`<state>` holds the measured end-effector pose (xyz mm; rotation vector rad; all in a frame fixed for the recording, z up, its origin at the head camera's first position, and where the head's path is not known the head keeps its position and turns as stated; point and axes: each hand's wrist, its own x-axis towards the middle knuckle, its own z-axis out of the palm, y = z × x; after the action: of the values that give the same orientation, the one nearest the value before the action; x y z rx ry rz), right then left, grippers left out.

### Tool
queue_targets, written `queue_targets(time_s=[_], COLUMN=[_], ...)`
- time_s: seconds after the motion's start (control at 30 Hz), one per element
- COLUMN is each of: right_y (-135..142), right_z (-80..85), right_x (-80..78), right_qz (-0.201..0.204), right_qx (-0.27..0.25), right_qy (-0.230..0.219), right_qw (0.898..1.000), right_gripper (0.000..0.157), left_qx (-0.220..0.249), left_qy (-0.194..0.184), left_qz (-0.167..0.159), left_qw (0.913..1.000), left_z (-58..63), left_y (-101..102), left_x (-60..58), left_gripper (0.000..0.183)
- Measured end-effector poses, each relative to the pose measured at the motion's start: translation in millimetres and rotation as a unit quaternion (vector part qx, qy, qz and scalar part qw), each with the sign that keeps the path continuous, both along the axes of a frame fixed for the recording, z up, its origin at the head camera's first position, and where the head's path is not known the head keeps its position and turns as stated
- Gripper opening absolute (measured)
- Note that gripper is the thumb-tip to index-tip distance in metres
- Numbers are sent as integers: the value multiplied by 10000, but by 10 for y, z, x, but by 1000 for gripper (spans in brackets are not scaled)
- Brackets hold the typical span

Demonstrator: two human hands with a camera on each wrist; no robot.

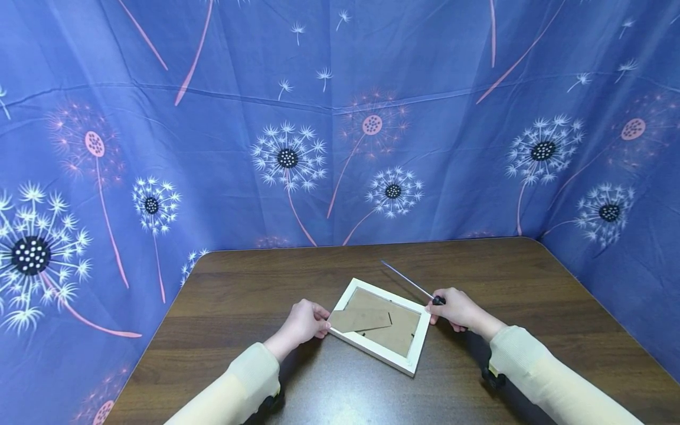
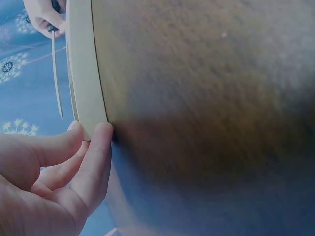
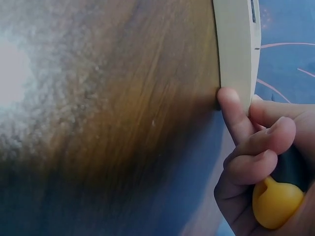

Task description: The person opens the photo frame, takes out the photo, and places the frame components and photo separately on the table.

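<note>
As hands (image 1: 301, 323) (image 1: 458, 309) pinch the frame (image 1: 393, 339), 1 screwdriver (image 1: 438, 300) protrudes.

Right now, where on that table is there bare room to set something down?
The wooden table looks bare between its left edge and the left grip, and between the right grip and its right edge. It's crowded mid-table, where both hold the picture frame and a screwdriver juts behind.

Both arms (image 1: 228, 383), in pale cream long sleeves (image 1: 552, 369), reach forward; the bare left hand (image 1: 301, 323) pinches, the bare right hand (image 1: 457, 308) grips with curled fingers (image 3: 246, 168).
</note>
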<state>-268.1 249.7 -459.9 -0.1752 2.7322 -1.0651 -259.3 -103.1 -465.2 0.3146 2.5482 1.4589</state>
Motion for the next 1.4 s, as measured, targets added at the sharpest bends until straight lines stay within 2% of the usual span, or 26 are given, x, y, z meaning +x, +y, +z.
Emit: queue_targets(time_s=[0.27,0.5,0.7,1.1,1.4], right_y=[2,10,11,17,5], right_z=[18,21,20,11,-2], right_x=[56,86,125,166,220], right_qz=[38,-36,64,73,60], right_qx=[-54,9,-68,-59,-25], right_qy=[-26,-135,-105,-107,-67], right_qw=[10000,9999,9999,9999,10000], right_gripper=[10,10,10,9,9], left_qx=[-26,-129,-130,-93,-51], left_qy=[-34,79,179,75,74], left_qz=[60,21,-1,46,103], left_qw=[10000,9999,9998,9999,9999], left_z=[4,13,-3,31,14], left_y=[8,15,11,15,26], left_x=[-39,-90,-135,-174,-221], left_gripper=[13,12,11,11,11])
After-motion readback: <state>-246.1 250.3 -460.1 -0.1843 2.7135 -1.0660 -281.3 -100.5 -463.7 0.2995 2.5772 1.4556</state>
